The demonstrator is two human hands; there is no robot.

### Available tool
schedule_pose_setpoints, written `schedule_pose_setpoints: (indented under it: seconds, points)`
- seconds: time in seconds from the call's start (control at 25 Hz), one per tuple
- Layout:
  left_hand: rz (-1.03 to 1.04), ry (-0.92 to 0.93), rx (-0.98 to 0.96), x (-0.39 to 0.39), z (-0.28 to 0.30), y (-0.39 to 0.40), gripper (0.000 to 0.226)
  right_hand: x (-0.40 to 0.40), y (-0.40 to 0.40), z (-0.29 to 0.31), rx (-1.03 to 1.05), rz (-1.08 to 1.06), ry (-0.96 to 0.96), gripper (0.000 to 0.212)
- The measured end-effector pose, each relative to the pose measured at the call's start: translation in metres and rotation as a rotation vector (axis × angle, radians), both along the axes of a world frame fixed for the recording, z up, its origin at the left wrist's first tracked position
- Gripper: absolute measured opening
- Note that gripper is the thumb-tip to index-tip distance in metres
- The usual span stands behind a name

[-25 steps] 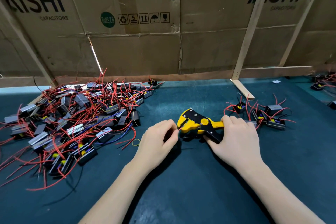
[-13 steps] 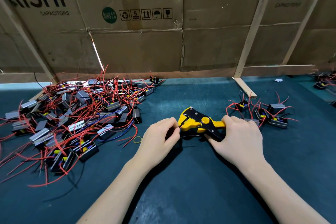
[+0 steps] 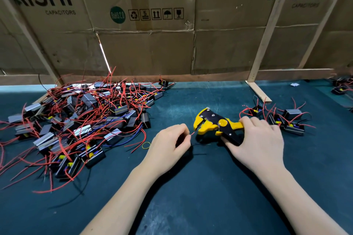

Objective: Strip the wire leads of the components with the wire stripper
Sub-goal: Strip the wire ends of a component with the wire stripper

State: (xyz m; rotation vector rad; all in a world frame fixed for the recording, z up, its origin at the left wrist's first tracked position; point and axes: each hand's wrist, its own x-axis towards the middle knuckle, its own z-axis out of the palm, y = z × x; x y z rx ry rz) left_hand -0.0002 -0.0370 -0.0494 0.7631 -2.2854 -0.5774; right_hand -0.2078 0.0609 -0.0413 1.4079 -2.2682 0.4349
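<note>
Seen from the head camera, the right hand (image 3: 256, 139) grips the handles of a yellow and black wire stripper (image 3: 215, 125), fingers curled round them, near the middle of the dark green bench (image 3: 200, 196). The stripper's head points toward nine o'clock, with its jaws standing slightly apart. At nine o'clock from the tool, the left hand (image 3: 168, 147) pinches a red wire lead (image 3: 193, 133) between thumb and forefinger; the lead's tip reaches just to the stripper's jaws, and whether it sits inside them cannot be told. A black wire (image 3: 196, 145) trails out from under that hand. A large heap of components (image 3: 80, 120) with red leads lies well apart at nine to ten o'clock on the bench, and a yellow rubber band (image 3: 146, 145) lies at its near edge. A smaller group of components (image 3: 286, 120) sits just beyond the right hand at two o'clock. Cardboard boxes (image 3: 152, 44) printed with capacitor branding stand along the far side at twelve o'clock, braced by wooden slats (image 3: 267, 30).
</note>
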Motion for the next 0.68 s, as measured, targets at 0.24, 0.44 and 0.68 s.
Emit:
schedule_pose_setpoints:
  seconds: [0.24, 0.44, 0.68]
  points:
    - [0.003, 0.016, 0.022, 0.002, 0.002, -0.002, 0.018, -0.015, 0.001, -0.003, 0.024, -0.111, -0.09, 0.056]
    - [0.003, 0.006, 0.079, 0.005, 0.007, -0.003, 0.009, -0.012, 0.0, -0.004, 0.055, -0.089, -0.092, 0.057]
    - [-0.046, 0.003, 0.216, 0.008, 0.01, -0.002, 0.017, -0.011, 0.001, -0.003, 0.06, -0.083, -0.081, 0.056]
